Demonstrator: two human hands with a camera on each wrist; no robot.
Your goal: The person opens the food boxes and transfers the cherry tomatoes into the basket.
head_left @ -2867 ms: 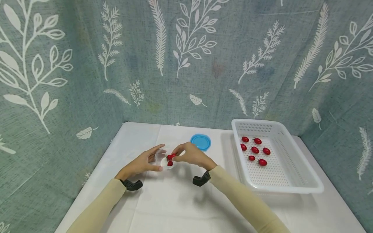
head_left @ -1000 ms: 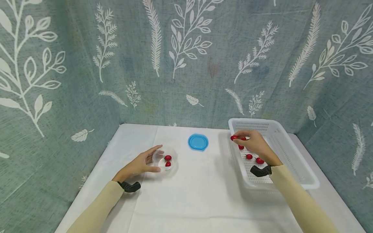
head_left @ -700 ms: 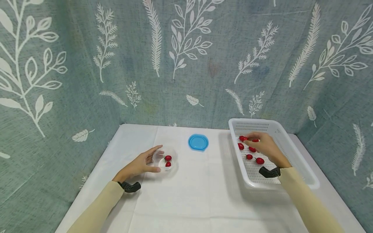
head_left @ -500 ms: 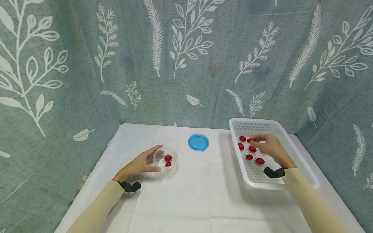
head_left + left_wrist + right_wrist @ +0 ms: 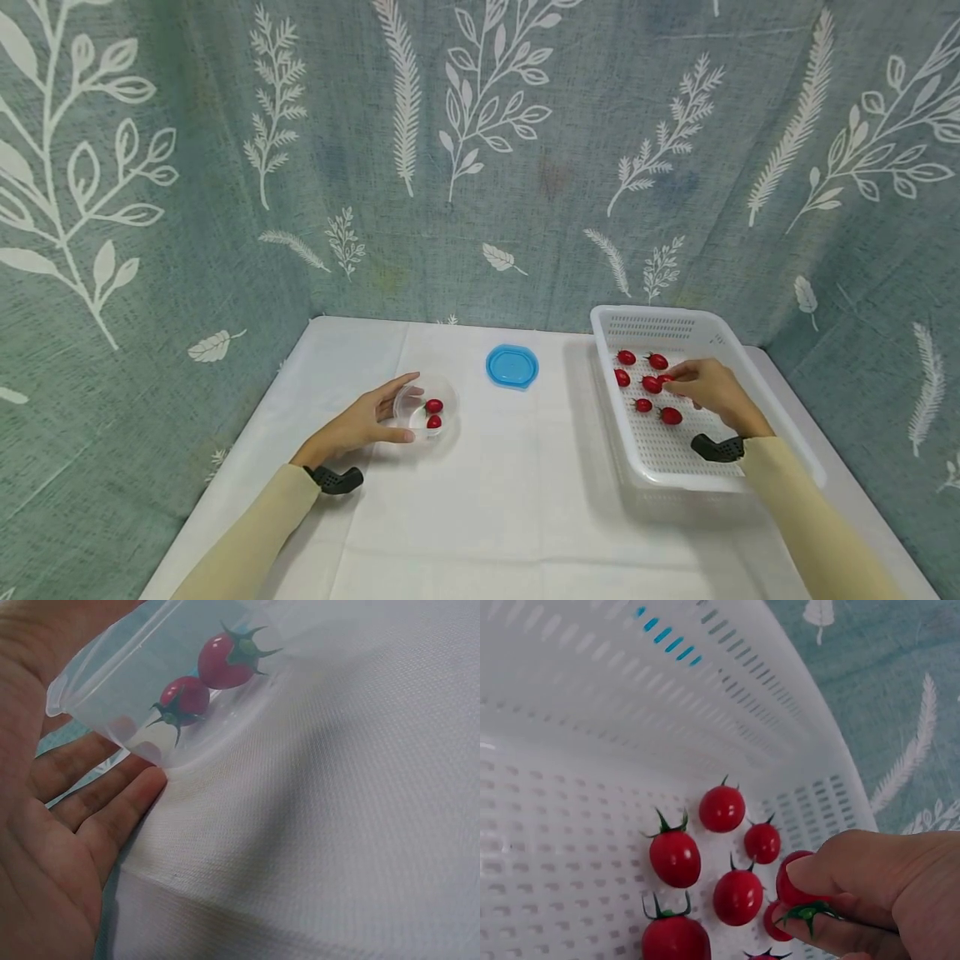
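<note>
My left hand [image 5: 367,421] holds a small clear plastic cup [image 5: 112,682] on the white tabletop, thumb on the near side and fingers on the far side. Two red cherry tomatoes [image 5: 433,406] with green stems lie inside the cup. Over the white basket [image 5: 757,450] at the right, my right hand [image 5: 712,387] pinches a cherry tomato [image 5: 793,874] between thumb and fingers. Below and beside it, several more cherry tomatoes [image 5: 737,897] lie on the basket's perforated floor. In the head view, the hand partly covers one of them.
A blue lid [image 5: 512,367] lies flat at the back middle of the table, between cup and basket. The basket's raised walls enclose the tomatoes. A grey-green leaf-patterned curtain [image 5: 450,250] hangs behind the table and along its sides.
Earlier my right hand was at the cup. It carried a cherry tomato over the basket's left rim, then moved further right and nearer inside it. The left hand has stayed at the cup.
</note>
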